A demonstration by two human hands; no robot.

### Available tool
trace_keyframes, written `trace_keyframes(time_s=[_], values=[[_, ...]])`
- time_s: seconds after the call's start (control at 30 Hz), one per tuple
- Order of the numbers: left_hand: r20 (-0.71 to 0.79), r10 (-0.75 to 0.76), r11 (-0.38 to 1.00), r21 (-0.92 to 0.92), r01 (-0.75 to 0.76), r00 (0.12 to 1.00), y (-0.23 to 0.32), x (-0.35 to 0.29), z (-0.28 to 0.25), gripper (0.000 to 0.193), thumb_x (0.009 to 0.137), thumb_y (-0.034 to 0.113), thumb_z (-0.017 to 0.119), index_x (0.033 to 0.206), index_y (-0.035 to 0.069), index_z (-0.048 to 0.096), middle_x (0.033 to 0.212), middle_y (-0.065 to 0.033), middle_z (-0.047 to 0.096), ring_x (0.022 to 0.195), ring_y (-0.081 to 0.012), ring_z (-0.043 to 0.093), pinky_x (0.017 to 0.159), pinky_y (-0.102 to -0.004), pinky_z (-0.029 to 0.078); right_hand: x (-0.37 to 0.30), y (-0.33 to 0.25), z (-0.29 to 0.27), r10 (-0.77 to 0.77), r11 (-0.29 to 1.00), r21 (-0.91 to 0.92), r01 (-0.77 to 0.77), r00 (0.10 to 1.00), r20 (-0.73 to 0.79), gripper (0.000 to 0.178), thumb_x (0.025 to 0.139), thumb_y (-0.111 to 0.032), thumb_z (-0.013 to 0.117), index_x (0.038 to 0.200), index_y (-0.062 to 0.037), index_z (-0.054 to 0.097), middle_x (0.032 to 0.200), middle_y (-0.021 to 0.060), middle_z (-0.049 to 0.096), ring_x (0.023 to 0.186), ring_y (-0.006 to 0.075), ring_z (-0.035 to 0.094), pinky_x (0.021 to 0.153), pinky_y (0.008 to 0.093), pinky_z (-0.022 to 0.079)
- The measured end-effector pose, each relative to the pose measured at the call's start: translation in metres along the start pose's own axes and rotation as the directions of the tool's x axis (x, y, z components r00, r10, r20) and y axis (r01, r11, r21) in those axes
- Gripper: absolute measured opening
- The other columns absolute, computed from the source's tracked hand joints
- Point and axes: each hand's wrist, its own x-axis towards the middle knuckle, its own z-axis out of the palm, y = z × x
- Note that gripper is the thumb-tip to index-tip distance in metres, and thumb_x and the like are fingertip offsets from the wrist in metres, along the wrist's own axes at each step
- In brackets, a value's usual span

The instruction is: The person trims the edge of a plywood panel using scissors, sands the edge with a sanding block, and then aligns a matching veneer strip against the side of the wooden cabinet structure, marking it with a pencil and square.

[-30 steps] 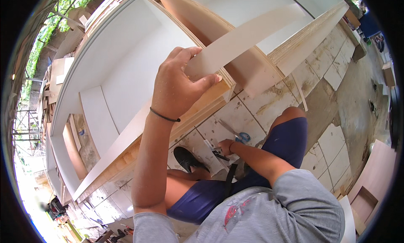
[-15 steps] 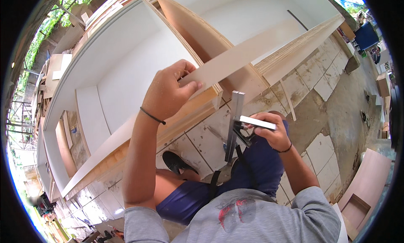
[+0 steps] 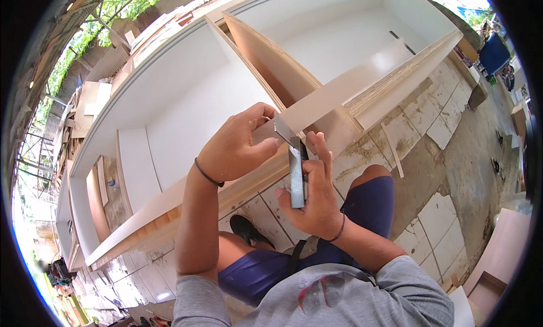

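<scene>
A long pale strip (image 3: 334, 96) slants over the open cabinet (image 3: 192, 84), past the upright dividers (image 3: 268, 58). Its near end is at my left hand (image 3: 232, 146), with thumb and fingers closed around it. Close beside that end, my right hand (image 3: 318, 199) grips a right-angled metal tool (image 3: 296, 177) with silver bars and some black parts. The tool's flat upper piece lies across the strip's near end in this view; whether they touch I cannot tell. My right index finger points upward along the tool.
Cabinet rails with bare plywood edges (image 3: 390, 81) run beside the strip. A thin wooden stick (image 3: 392, 149) lies on the cracked tile floor (image 3: 421, 106). At the lower right stands a pale panel with a cutout (image 3: 500, 253). Board offcuts (image 3: 90, 103) are piled beyond the cabinet's left side.
My right hand has brought the metal tool up and left, from above my knee to the strip's near end, and turned it. My left hand has shifted slightly right and down, still holding the strip.
</scene>
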Motion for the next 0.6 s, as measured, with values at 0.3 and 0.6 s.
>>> trace_keyframes(time_s=[0.3,0.6], values=[[-0.041,0.023,1.0,0.015,-0.023,0.999,0.011,-0.001,0.003,0.033,0.087,0.023,0.065,0.101,-0.006,0.059,0.072,-0.013,0.064,0.065,-0.0137,0.057,0.064,-0.0293,0.047,0.008,-0.007,0.017,-0.006,0.98,-0.197,0.0,1.0,-0.031,0.052,0.073,-0.029,0.074,0.103,-0.0019,0.04,0.15,0.0294,0.018,0.139,0.0537,0.011,0.099,0.0766,0.009],[-0.014,-0.088,0.993,-0.076,0.086,0.996,0.009,-0.002,-0.016,0.017,0.09,0.013,0.063,0.098,-0.002,0.06,0.083,-0.0013,0.063,0.078,-0.0059,0.053,0.074,-0.0234,0.045,0.001,0.019,-0.022,0.054,0.979,0.197,-0.059,0.998,0.026,0.06,0.073,-0.019,0.077,0.122,-0.004,0.046,0.145,0.0249,0.028,0.128,0.0367,0.043,0.098,0.0431,0.042]])
